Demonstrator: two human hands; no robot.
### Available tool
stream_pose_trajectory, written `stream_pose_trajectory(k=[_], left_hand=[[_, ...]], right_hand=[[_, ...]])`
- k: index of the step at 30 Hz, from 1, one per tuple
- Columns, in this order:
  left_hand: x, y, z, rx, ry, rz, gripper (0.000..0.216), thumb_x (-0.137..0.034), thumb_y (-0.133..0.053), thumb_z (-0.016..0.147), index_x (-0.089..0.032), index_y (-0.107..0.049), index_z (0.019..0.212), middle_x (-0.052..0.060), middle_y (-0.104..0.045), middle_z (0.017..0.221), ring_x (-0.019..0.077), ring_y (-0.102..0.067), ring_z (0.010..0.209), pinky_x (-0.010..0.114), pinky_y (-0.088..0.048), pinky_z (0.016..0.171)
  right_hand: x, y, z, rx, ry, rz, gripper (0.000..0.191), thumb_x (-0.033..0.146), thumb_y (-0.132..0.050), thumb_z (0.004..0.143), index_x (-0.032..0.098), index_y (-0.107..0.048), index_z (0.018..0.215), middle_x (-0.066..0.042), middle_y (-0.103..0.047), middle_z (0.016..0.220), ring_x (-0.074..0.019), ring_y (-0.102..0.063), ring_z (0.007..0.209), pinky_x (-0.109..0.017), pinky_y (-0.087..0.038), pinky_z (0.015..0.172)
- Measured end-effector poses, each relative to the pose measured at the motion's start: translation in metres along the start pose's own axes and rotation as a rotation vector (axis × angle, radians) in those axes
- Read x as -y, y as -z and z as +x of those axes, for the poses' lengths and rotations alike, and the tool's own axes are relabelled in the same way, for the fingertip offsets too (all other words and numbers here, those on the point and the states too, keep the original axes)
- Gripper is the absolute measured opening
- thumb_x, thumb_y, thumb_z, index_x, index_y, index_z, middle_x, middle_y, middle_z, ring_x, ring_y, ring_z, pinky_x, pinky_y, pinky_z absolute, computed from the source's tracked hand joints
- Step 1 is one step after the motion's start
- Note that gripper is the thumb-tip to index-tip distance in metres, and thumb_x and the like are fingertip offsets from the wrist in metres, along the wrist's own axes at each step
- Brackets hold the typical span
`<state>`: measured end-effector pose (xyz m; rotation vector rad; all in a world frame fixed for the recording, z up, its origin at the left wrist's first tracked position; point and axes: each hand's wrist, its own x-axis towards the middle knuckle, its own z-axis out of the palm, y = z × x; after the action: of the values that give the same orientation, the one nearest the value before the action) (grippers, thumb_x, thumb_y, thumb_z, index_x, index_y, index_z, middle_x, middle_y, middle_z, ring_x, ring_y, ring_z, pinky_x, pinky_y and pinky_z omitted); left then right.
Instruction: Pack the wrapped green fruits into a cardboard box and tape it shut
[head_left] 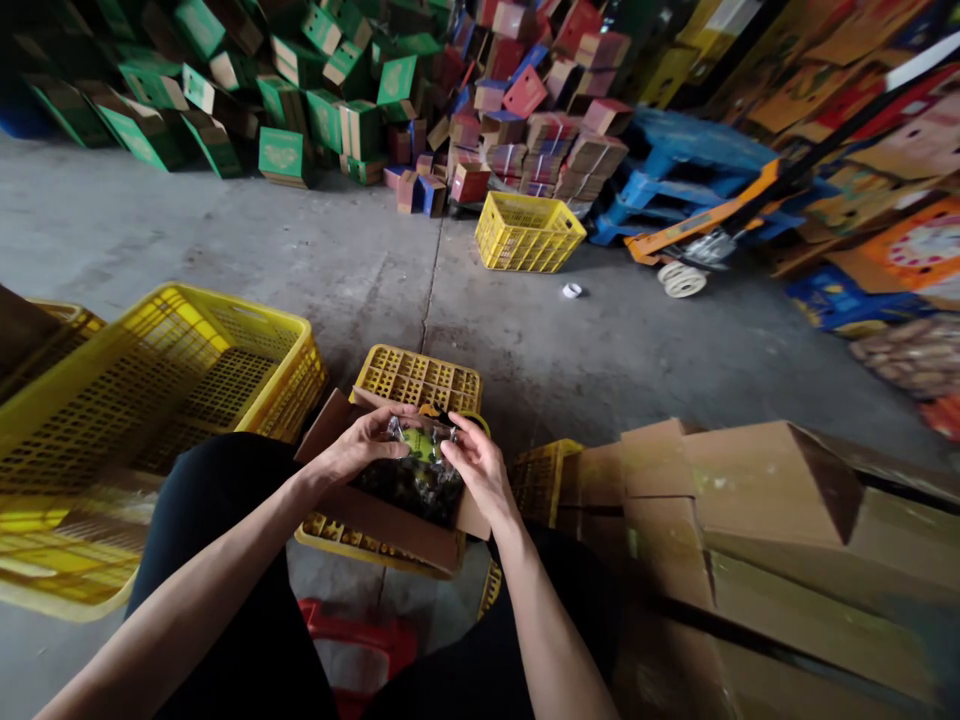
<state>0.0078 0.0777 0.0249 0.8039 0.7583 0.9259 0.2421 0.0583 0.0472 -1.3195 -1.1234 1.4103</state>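
Note:
Between my two hands is a clear plastic packet point(421, 440) with something green showing through it. My left hand point(369, 440) grips its left end, thumb toward the middle. At the right end, the fingers and thumb of my right hand point(477, 458) close on the wrapping. Just below lies an open cardboard box point(397, 525) with dark, shiny plastic-wrapped contents, too dim to make out. That box rests on an upturned yellow crate point(417, 372) between my knees. A roll of yellow tape or a yellow ring partly shows behind my right fingers.
A large yellow crate point(300, 350) stands to my left, cardboard boxes point(765, 485) are stacked to my right. Farther off are another yellow crate point(529, 235), an orange pallet jack point(705, 225), blue pallets point(675, 150) and piled green boxes point(282, 153). Something red point(360, 632) lies below me.

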Motion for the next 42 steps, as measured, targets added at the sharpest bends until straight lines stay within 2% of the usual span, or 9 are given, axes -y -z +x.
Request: stream_pose_trajectory(k=[5,9,14,18,20,25,29,36,42], left_hand=[[0.002,-0.003,0.002,-0.025,0.004,0.051,0.059,-0.024,-0.1,0.066,-0.023,-0.079,0.121,0.008,-0.078,0.12,0.0259,-0.071,0.112,0.034,-0.051,0.1],[0.006,-0.002,0.004,-0.006,0.057,0.103,0.056,-0.027,-0.102,0.063,-0.021,-0.08,0.114,0.007,-0.079,0.111,0.0251,-0.071,0.105,0.034,-0.051,0.097],[0.003,0.0,0.004,0.001,0.044,0.146,0.052,-0.031,-0.101,0.065,-0.021,-0.081,0.112,0.007,-0.079,0.108,0.025,-0.071,0.1,0.034,-0.052,0.092],[-0.002,-0.001,0.001,0.027,0.029,0.175,0.05,-0.032,-0.099,0.068,-0.02,-0.081,0.113,0.008,-0.079,0.108,0.0253,-0.071,0.1,0.033,-0.053,0.092],[-0.002,-0.002,0.001,0.031,0.019,0.181,0.051,-0.032,-0.099,0.068,-0.021,-0.081,0.114,0.008,-0.079,0.11,0.0256,-0.071,0.102,0.033,-0.053,0.093],[0.004,-0.005,0.003,0.024,0.027,0.131,0.057,-0.029,-0.1,0.066,-0.022,-0.079,0.119,0.008,-0.078,0.119,0.027,-0.069,0.113,0.035,-0.052,0.099],[0.009,-0.007,0.005,0.016,0.032,0.074,0.065,-0.027,-0.102,0.061,-0.023,-0.077,0.12,0.009,-0.076,0.125,0.0276,-0.067,0.119,0.035,-0.052,0.102],[0.01,-0.006,0.003,-0.13,0.053,0.068,0.048,-0.04,-0.099,0.069,-0.019,-0.077,0.107,0.007,-0.079,0.102,0.0226,-0.073,0.093,0.036,-0.058,0.09],[0.006,-0.006,0.004,-0.18,0.034,0.061,0.045,-0.044,-0.1,0.067,-0.016,-0.079,0.095,0.007,-0.078,0.095,0.0216,-0.073,0.087,0.037,-0.06,0.088]], right_hand=[[-0.001,0.001,0.001,-0.034,0.015,0.009,0.029,0.044,-0.085,0.076,0.024,-0.078,0.096,-0.004,-0.079,0.099,-0.0232,-0.073,0.091,-0.034,-0.059,0.083],[-0.003,0.0,0.002,-0.044,0.041,-0.013,0.026,0.045,-0.085,0.076,0.024,-0.073,0.085,-0.003,-0.077,0.091,-0.0226,-0.071,0.087,-0.034,-0.057,0.085],[-0.002,-0.002,0.001,-0.048,0.045,-0.02,0.028,0.047,-0.085,0.076,0.025,-0.07,0.084,-0.003,-0.074,0.088,-0.0228,-0.069,0.087,-0.034,-0.057,0.084],[0.002,-0.003,0.0,0.002,0.086,0.009,0.035,0.044,-0.086,0.078,0.028,-0.076,0.107,-0.004,-0.077,0.108,-0.0243,-0.071,0.106,-0.036,-0.057,0.095],[0.002,-0.003,0.0,0.042,0.069,-0.014,0.036,0.045,-0.084,0.081,0.029,-0.079,0.112,-0.005,-0.078,0.115,-0.0256,-0.071,0.11,-0.038,-0.056,0.099],[-0.003,0.0,0.0,-0.008,0.063,-0.074,0.027,0.051,-0.082,0.082,0.026,-0.083,0.093,-0.006,-0.082,0.103,-0.0274,-0.074,0.099,-0.041,-0.057,0.096],[-0.005,0.002,0.001,-0.067,0.105,-0.113,0.026,0.05,-0.083,0.08,0.025,-0.08,0.087,-0.006,-0.081,0.097,-0.0264,-0.074,0.091,-0.039,-0.058,0.089],[-0.004,-0.001,0.0,-0.031,0.124,-0.126,0.022,0.047,-0.082,0.082,0.025,-0.077,0.082,-0.005,-0.079,0.096,-0.0254,-0.072,0.092,-0.036,-0.056,0.087],[-0.005,-0.004,0.001,-0.024,0.07,-0.059,0.024,0.047,-0.084,0.079,0.025,-0.074,0.078,-0.004,-0.077,0.097,-0.0247,-0.07,0.094,-0.036,-0.055,0.089]])
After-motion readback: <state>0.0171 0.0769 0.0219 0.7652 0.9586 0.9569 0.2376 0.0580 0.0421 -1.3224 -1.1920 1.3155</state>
